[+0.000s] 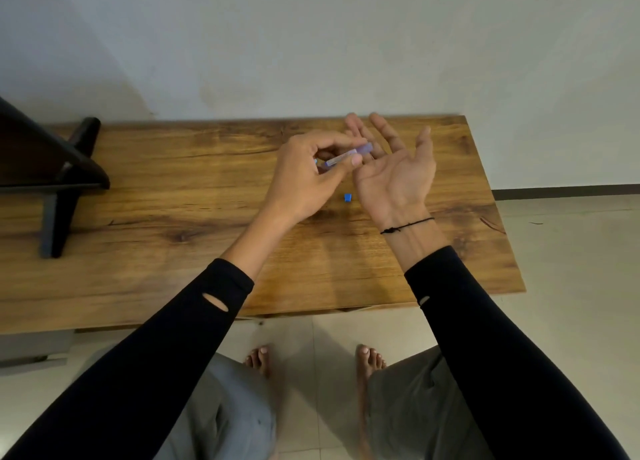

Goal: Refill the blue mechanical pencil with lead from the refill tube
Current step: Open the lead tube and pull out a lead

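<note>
The fingers [337, 141] of my left hand [304, 179] are pinched together on a small translucent lilac refill tube [348, 154], thumb below and forefinger on top, with the other fingers curled in behind. The tube is tilted, its far end slanting up and to the right until it reaches the fingers of my right hand [393, 174]. That right hand is held flat and palm up just beside the left, its fingers spread apart and gripping nothing; the tube's end lies against or just over the base of those fingers, and I cannot tell whether it truly touches. A bit of blue shows at the left side of my left hand, behind the fist; it may be the blue mechanical pencil, but it is too hidden for me to say. Whether any lead lies in my open palm is too fine to make out.

Below the two hands a small blue plastic cap [347, 197] sits alone on the brown wood-grain desk [173, 189], close to the heel of my right palm. A thin black cord bracelet [407, 225] circles my right wrist, and long black sleeves [485, 338] cover both forearms. At the far left of the desk stands a dark stand with angled legs [62, 182], well apart from my hands.
</note>
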A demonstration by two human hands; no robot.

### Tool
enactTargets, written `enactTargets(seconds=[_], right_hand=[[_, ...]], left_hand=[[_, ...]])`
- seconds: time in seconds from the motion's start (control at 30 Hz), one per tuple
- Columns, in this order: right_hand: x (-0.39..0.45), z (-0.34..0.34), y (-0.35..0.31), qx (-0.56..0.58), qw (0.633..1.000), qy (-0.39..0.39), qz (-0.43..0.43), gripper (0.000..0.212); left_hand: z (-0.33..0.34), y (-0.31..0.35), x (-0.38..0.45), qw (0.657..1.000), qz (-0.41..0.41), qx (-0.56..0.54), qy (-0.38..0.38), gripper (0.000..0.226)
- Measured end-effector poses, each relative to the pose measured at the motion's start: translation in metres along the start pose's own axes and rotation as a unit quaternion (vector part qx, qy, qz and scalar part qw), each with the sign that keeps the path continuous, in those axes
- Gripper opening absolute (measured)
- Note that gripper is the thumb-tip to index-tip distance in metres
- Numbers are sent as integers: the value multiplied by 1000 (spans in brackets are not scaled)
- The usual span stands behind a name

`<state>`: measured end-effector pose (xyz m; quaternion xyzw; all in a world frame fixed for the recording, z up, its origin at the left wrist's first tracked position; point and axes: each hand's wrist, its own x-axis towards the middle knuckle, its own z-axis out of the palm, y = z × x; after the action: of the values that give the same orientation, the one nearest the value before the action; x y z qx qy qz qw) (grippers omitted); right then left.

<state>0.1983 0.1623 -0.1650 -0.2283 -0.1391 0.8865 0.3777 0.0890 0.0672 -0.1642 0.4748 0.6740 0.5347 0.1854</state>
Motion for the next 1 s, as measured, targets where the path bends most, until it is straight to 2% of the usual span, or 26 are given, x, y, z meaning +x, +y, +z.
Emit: enactTargets(seconds=[0.13, 0.27, 0.57, 0.77, 1.0], right_hand=[[-4, 9, -1, 37, 998, -54, 0, 89], [-6, 13, -5, 36, 998, -56, -6, 91], [-6, 15, -10, 44, 997, -55, -14, 95], [-6, 15, -12, 46, 997, -52, -16, 95], [-1, 12, -19, 56, 997, -51, -24, 96]], left_hand=[[1, 14, -3, 998, 30, 54, -25, 20], [0, 20, -2, 993, 51, 92, -45, 23], [-1, 27, 3, 992, 65, 91, -65, 20], [-3, 24, 1, 991, 79, 102, -36, 19], [-10, 10, -3, 995, 45, 78, -34, 16]])
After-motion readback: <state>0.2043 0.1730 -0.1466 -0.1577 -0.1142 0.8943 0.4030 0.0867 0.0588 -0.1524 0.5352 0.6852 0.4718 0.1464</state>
